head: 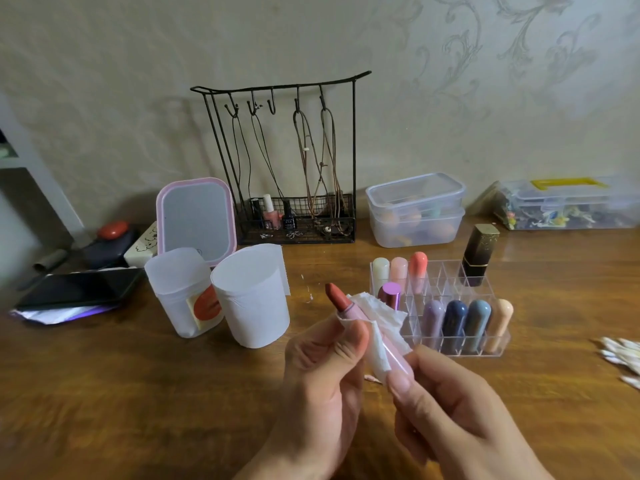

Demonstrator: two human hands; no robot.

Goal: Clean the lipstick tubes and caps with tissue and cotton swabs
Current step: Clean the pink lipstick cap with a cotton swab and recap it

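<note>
1. The person is working mid-task, I judge: one uncapped lipstick is being wiped, while the other tubes in the clear organizer near the tabletop's right edge are waiting.
2. The left hand is pinching the tissue around the lipstick's upper barrel.
3. The right hand is gripping the lipstick's base, above the tabletop's near edge.
4. The cotton swabs are lying untouched at the right edge.

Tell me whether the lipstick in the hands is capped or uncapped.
Uncapped: the lipstick shows its bare reddish bullet above the pink tube, with tissue wrapped around the tube.
</note>
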